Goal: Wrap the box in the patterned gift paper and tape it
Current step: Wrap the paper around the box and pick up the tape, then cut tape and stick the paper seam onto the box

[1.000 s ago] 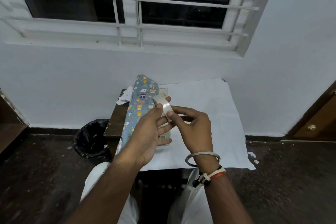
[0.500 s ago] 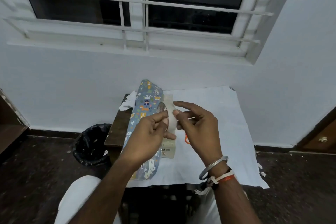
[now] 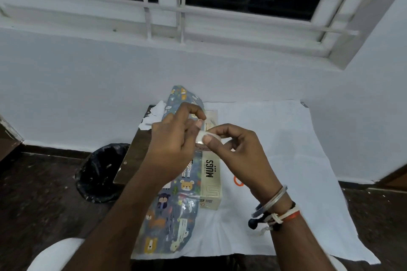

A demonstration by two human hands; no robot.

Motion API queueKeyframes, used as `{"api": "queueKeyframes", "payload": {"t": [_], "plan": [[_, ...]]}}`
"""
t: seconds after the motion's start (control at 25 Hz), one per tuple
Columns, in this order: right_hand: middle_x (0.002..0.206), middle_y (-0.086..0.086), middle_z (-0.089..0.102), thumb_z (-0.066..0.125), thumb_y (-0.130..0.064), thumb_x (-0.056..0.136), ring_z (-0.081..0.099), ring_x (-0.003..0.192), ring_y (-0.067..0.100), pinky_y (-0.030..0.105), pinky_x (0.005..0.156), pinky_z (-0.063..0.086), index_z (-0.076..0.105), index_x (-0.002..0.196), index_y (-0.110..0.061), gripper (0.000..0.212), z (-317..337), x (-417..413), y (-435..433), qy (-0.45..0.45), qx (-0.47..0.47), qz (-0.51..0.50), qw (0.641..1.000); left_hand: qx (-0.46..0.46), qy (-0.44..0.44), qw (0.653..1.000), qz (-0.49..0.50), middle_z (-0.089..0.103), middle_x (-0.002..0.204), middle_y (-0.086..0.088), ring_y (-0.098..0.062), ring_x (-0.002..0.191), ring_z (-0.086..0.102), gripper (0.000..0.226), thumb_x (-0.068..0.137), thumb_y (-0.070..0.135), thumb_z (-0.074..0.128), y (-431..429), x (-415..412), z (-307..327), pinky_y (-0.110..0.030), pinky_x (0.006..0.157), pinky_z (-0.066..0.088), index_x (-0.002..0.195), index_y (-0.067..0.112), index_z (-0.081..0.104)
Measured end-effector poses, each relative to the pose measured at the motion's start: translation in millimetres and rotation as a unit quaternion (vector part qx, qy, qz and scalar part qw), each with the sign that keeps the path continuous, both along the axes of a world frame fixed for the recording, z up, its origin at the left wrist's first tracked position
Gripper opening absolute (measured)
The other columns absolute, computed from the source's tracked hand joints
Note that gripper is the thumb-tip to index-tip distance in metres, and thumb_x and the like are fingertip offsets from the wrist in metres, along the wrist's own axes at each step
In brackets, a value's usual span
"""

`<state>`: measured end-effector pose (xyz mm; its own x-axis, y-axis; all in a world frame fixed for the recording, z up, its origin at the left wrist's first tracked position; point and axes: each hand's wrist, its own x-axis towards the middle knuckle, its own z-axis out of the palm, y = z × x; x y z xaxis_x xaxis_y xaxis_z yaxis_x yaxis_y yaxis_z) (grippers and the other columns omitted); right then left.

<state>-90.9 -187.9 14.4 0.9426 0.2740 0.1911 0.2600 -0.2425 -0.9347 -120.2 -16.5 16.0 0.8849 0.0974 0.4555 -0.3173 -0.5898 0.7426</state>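
Pale tape roll (image 3: 200, 138) held up, pinched from both sides: the right hand (image 3: 237, 154) clamps it, thumb over curled fingers, while the left hand (image 3: 171, 145) nips at its rim (hunting the loose end, probably). Just beneath them lies the box (image 3: 211, 182), long axis running away from the person. The gift paper (image 3: 174, 211) lies touching it below the left hand. Neither hand looks nearer, so the tape should go straight down.

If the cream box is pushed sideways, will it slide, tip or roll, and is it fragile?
The box lies flat on a long face, so it would probably slide, not tip or roll. Its print reads MUGS, so it may be heavy and fragile inside. The cloth under it might bunch up.
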Motion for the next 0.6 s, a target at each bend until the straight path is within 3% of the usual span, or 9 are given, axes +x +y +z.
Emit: {"api": "queueKeyframes", "payload": {"t": [0.08, 0.16, 0.28, 0.4, 0.52, 0.6], "plan": [[0.086, 0.002, 0.074, 0.080, -0.031, 0.087, 0.048, 0.057, 0.018, 0.022, 0.057, 0.046, 0.080, 0.089, -0.020, 0.012, -3.8, 3.3, 0.6, 0.052, 0.040, 0.011, 0.998, 0.011, -0.018, 1.000, 0.004, 0.058, 0.069, 0.015, -0.007, 0.060, 0.047, 0.011, 0.102, 0.029, 0.044, -0.8, 3.9, -9.4, -0.035, 0.065, 0.035, 0.105, 0.032, 0.054], [0.085, 0.013, 0.073, 0.078, -0.024, 0.088, 0.050, 0.059, 0.018, 0.023, 0.056, 0.048, 0.082, 0.091, -0.016, 0.009, -9.4, 7.3, -1.3, 0.094, 0.060, 0.038, 0.993, -0.043, -0.008, 0.999, -0.022, 0.052, 0.062, 0.009, -0.010, 0.055, 0.043, 0.011, 0.104, 0.026, 0.043, 0.0, 9.3, -22.2, -0.032, 0.059, 0.033, 0.105, 0.032, 0.052], [0.083, 0.011, 0.074, 0.071, -0.013, 0.093, 0.055, 0.066, 0.015, 0.021, 0.062, 0.052, 0.081, 0.102, -0.011, 0.013, -16.5, 10.8, -6.0, 0.125, 0.085, 0.072, 0.986, -0.089, 0.011, 0.995, -0.046, 0.043, 0.058, 0.005, -0.010, 0.048, 0.037, 0.015, 0.109, 0.019, 0.042, 2.5, 15.6, -32.6, -0.031, 0.050, 0.032, 0.107, 0.029, 0.053], [0.093, 0.020, 0.075, 0.067, -0.012, 0.097, 0.057, 0.068, 0.018, 0.023, 0.068, 0.053, 0.079, 0.113, -0.014, 0.020, -18.2, 13.5, -10.5, 0.098, 0.059, 0.094, 0.989, -0.115, 0.013, 0.992, -0.050, 0.046, 0.061, 0.004, -0.009, 0.046, 0.039, 0.016, 0.109, 0.014, 0.041, 1.2, 17.1, -33.8, -0.025, 0.047, 0.033, 0.109, 0.025, 0.053], [0.097, 0.016, 0.076, 0.072, -0.012, 0.095, 0.062, 0.072, 0.027, 0.026, 0.071, 0.055, 0.076, 0.118, -0.022, 0.026, -17.5, 17.3, -11.8, 0.063, 0.041, 0.107, 0.991, -0.134, 0.020, 0.990, -0.049, 0.052, 0.063, -0.006, -0.008, 0.044, 0.040, 0.016, 0.109, 0.015, 0.041, 2.1, 18.5, -37.2, -0.023, 0.046, 0.034, 0.111, 0.025, 0.052], [0.092, 0.012, 0.077, 0.076, -0.014, 0.091, 0.067, 0.075, 0.022, 0.033, 0.074, 0.057, 0.078, 0.114, -0.025, 0.026, -17.2, 18.1, -11.8, 0.038, 0.012, 0.112, 0.993, -0.121, 0.021, 0.991, -0.045, 0.051, 0.061, -0.013, -0.008, 0.045, 0.038, 0.015, 0.110, 0.017, 0.040, 4.2, 20.5, -37.1, -0.028, 0.047, 0.033, 0.110, 0.027, 0.051]]}}
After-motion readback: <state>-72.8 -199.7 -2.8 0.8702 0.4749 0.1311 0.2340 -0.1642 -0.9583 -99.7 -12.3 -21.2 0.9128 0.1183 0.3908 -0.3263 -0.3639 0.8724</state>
